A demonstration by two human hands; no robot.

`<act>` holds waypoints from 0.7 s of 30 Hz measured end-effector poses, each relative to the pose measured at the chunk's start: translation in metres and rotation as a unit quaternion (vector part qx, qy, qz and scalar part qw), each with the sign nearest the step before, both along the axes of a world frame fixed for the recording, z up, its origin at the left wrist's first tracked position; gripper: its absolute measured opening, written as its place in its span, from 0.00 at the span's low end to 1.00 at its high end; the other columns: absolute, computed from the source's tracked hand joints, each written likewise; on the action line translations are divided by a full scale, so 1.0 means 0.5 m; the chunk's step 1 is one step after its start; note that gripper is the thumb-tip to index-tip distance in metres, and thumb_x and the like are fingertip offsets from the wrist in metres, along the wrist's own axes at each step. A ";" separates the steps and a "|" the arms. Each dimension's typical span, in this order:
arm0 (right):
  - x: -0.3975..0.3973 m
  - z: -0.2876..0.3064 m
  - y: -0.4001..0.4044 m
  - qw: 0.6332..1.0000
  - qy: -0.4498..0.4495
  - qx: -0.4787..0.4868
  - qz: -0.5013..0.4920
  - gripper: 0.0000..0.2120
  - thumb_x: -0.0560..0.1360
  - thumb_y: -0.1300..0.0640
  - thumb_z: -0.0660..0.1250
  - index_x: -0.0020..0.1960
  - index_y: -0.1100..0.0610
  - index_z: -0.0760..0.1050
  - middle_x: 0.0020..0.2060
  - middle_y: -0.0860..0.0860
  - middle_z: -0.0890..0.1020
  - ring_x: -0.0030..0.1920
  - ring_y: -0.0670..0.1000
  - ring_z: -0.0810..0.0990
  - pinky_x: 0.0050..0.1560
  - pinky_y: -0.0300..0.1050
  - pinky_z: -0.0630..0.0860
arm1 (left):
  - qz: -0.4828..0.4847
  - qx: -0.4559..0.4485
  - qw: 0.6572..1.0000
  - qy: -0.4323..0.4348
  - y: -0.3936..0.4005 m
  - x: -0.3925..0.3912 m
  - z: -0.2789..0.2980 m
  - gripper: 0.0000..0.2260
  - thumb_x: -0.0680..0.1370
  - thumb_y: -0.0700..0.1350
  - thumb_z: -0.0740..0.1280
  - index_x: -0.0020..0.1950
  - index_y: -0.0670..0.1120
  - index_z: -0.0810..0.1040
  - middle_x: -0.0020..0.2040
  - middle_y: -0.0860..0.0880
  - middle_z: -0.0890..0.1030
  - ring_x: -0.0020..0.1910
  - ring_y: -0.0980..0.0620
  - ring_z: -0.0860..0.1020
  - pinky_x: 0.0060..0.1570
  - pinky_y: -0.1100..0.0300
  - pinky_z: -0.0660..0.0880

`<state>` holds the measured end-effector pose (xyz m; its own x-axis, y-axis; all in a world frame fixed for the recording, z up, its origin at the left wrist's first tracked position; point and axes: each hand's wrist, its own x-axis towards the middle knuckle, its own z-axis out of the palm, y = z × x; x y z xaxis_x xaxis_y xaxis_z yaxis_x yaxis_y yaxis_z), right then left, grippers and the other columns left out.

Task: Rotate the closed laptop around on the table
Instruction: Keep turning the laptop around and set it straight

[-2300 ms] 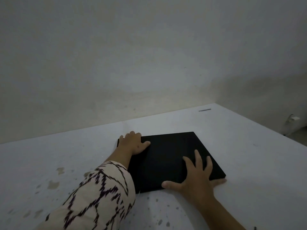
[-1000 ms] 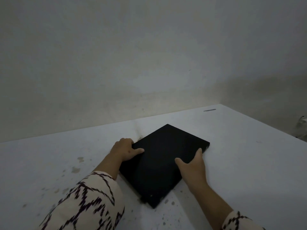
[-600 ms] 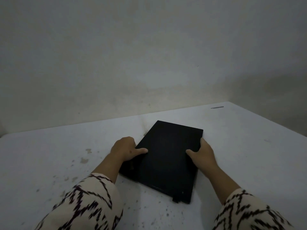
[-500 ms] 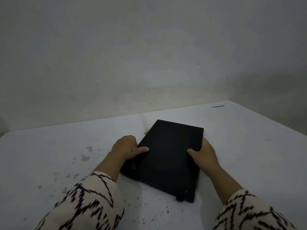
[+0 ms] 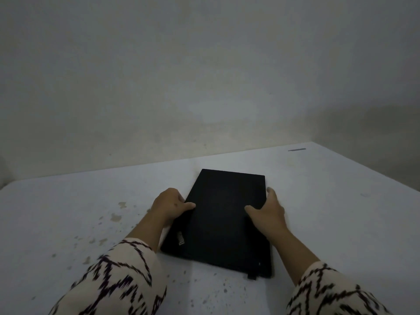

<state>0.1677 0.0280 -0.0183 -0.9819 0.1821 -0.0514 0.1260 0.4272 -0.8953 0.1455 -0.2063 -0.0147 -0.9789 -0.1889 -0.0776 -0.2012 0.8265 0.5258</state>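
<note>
A closed black laptop [image 5: 221,221] lies flat on the white table [image 5: 318,212], its long sides running away from me and a small logo near its front left corner. My left hand [image 5: 170,204] grips the laptop's left edge, thumb on the lid. My right hand [image 5: 268,210] holds the right edge, thumb on the lid and fingers down the side. Both sleeves are cream with a dark zigzag pattern.
The table's far edge meets a plain pale wall [image 5: 181,87]. The table's right edge [image 5: 375,171] slants off at the right. Brownish stains [image 5: 116,215] speckle the table to the left of the laptop. A short dark mark [image 5: 296,150] lies near the far right corner.
The laptop has turned from lying crosswise, through a diamond position, to lengthwise; over the last half second it turned only slightly more. Both hands shifted from flat on the lid to gripping its sides.
</note>
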 end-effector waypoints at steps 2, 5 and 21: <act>-0.012 0.007 -0.004 1.000 -0.004 0.003 0.019 0.39 0.73 0.59 0.69 0.76 0.53 0.50 0.70 0.59 0.67 0.68 0.60 0.68 0.65 0.53 0.70 | 0.000 -0.002 1.000 -0.009 -0.010 0.007 0.005 0.21 0.73 0.54 0.70 0.26 0.42 0.73 0.25 0.45 0.69 0.25 0.50 0.68 0.32 0.60 0.65; -0.031 0.014 -0.013 0.999 -0.011 0.020 0.041 0.39 0.73 0.58 0.69 0.76 0.53 0.50 0.71 0.59 0.67 0.69 0.61 0.67 0.65 0.54 0.70 | 0.010 0.015 0.999 -0.041 -0.016 0.017 0.015 0.21 0.73 0.54 0.70 0.26 0.41 0.72 0.23 0.45 0.72 0.23 0.50 0.71 0.33 0.60 0.70; -0.047 0.013 -0.018 0.991 -0.037 0.126 0.029 0.09 0.73 0.56 0.67 0.49 0.60 0.72 0.48 0.58 0.79 0.48 0.57 0.78 0.54 0.52 0.77 | 0.097 0.011 0.995 0.002 0.016 0.005 0.008 0.15 0.74 0.49 0.69 0.46 0.36 0.79 0.43 0.40 0.80 0.48 0.41 0.80 0.44 0.55 0.73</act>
